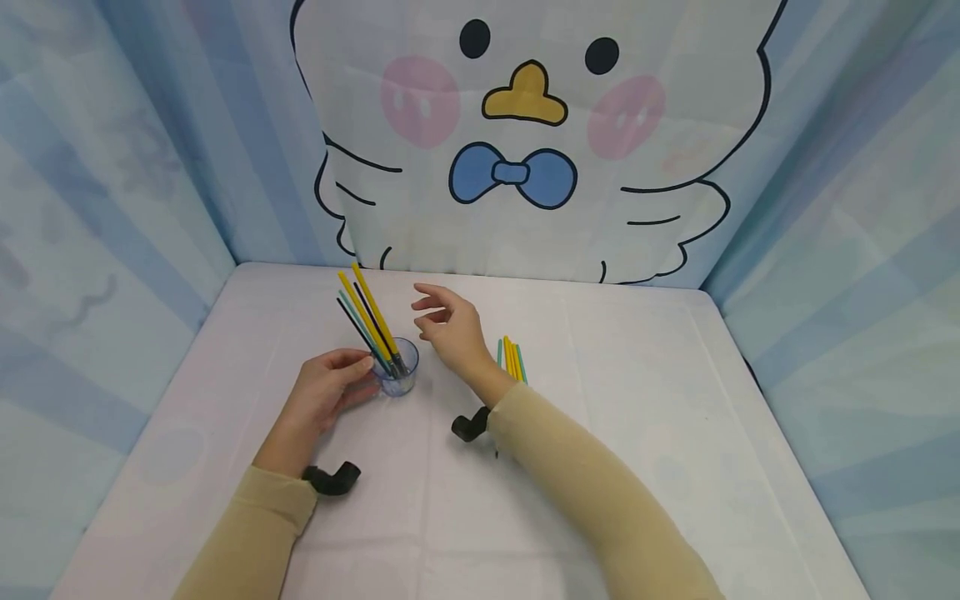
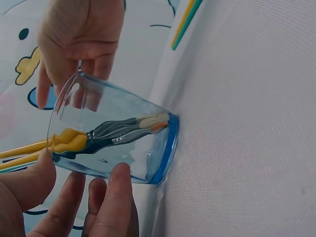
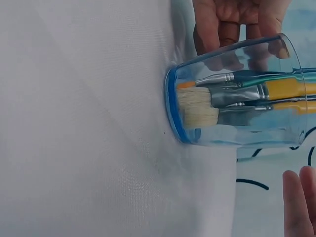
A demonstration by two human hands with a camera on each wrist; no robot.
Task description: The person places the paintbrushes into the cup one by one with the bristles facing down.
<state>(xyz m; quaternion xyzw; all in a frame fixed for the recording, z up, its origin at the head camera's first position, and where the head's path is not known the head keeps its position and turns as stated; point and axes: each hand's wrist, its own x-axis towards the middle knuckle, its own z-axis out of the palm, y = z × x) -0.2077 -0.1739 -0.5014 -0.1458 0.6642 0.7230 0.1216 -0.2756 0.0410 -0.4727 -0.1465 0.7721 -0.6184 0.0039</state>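
A clear bluish plastic cup (image 1: 397,386) stands upright on the table, with several paintbrushes (image 1: 365,312) leaning left in it, bristles down. Their handles are yellow, black and teal. My left hand (image 1: 330,387) holds the cup from its left side; the thumb lies near the rim and the fingers lie along the wall in the left wrist view. To the right of the cup, apart from it, my right hand (image 1: 453,329) hovers with loosely bent fingers and nothing in them. White and orange bristles (image 3: 197,107) show through the cup wall in the right wrist view.
More yellow and teal brushes (image 1: 512,358) lie on the table just beyond my right forearm, which partly hides them. Dark wrist mounts (image 1: 470,425) stick out at both cuffs. A white cloth covers the table (image 1: 637,400); printed curtains (image 1: 510,233) stand behind and at both sides.
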